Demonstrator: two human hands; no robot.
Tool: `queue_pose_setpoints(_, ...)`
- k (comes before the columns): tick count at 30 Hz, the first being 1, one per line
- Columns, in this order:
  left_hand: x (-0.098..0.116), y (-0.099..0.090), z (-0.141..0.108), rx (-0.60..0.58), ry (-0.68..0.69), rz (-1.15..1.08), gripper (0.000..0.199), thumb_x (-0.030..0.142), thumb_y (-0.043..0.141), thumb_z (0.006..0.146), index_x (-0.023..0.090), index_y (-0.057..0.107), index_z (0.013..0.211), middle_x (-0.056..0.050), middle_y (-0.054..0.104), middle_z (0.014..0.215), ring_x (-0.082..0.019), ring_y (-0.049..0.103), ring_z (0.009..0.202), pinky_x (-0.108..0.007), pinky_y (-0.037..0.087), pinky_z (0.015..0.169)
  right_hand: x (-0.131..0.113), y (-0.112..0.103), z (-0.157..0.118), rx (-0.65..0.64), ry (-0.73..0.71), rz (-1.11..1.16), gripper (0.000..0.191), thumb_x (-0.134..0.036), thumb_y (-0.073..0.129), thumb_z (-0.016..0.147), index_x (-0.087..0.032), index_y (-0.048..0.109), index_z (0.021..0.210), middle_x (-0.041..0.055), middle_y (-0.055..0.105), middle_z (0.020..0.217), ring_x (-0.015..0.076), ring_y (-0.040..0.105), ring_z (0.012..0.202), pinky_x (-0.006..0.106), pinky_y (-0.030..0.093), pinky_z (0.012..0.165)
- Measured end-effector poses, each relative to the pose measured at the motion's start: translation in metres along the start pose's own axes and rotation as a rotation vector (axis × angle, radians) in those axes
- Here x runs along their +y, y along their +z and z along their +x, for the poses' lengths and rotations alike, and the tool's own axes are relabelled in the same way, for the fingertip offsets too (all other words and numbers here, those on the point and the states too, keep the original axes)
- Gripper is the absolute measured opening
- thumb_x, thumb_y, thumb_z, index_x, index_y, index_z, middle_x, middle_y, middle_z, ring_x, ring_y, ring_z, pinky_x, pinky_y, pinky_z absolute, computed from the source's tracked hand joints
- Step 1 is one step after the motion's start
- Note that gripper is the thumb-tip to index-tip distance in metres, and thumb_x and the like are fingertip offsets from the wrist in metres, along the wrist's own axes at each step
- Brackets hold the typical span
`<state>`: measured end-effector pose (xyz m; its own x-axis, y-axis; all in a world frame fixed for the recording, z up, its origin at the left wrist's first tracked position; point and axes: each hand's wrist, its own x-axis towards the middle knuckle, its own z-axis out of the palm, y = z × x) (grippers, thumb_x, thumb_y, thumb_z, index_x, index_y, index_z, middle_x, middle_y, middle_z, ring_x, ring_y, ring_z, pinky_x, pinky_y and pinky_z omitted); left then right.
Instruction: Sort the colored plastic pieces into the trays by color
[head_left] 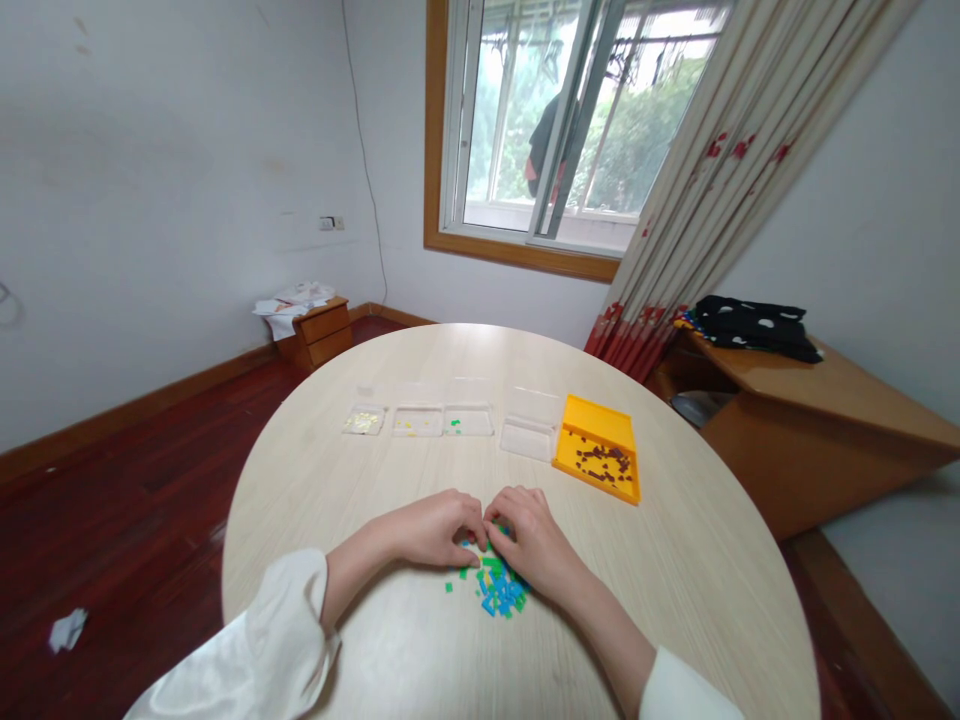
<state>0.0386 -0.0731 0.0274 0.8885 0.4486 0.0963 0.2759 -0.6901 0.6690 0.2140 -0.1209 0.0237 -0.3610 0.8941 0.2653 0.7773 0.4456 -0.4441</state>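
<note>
While both hands pinch at the pile of small green and blue pieces [496, 590], left hand [435, 530] and right hand [529, 540] fingertips meeting over it, most pieces look unsorted; beyond the pile, clear trays [442, 421] hold few, the yellow tray [598, 448] more.

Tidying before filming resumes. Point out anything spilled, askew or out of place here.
On the round pale wooden table nothing looks spilled: the small blue and green plastic pieces lie in one heap under the left hand and right hand. Off the table, a crumpled white paper scrap lies on the dark red floor.
</note>
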Motion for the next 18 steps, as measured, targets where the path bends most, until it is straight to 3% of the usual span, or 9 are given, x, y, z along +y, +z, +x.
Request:
queue_pose_setpoints(6, 0.0006, 0.0037, 0.0012, 0.029, 0.005, 0.065, 0.011, 0.008, 0.062, 0.068, 0.016, 0.068, 0.074, -0.001, 0.059, 0.071, -0.012, 0.053, 0.067, -0.022, 0.041, 0.067, -0.0001, -0.0005, 0.0004, 0.03, 0.006, 0.005, 0.011, -0.01, 0.054, 0.081, -0.018, 0.056, 0.074, 0.0021, 0.061, 0.079, 0.0178, 0.054, 0.081, 0.034, 0.034, 0.076)
queue_pose_setpoints(12, 0.0012, 0.0048, 0.0023, 0.056, -0.003, 0.028, 0.016, 0.003, 0.056, 0.067, 0.016, 0.066, 0.068, 0.0, 0.059, 0.067, -0.012, 0.053, 0.065, -0.021, 0.04, 0.068, 0.0045, -0.0011, 0.0011, 0.144, 0.003, -0.012, 0.01, -0.013, 0.052, 0.082, -0.019, 0.056, 0.075, 0.0031, 0.062, 0.079, 0.0186, 0.055, 0.08, 0.034, 0.035, 0.075)
queue_pose_setpoints(18, -0.0073, 0.0014, 0.0052, 0.316, -0.161, -0.061, 0.01, 0.011, 0.057, 0.07, 0.015, 0.066, 0.07, -0.001, 0.059, 0.071, -0.012, 0.053, 0.069, -0.022, 0.041, 0.066, 0.0042, -0.0029, 0.0016, 0.204, 0.014, 0.044, 0.011, -0.016, 0.05, 0.085, -0.02, 0.055, 0.075, 0.0035, 0.062, 0.078, 0.0196, 0.055, 0.079, 0.035, 0.036, 0.074)
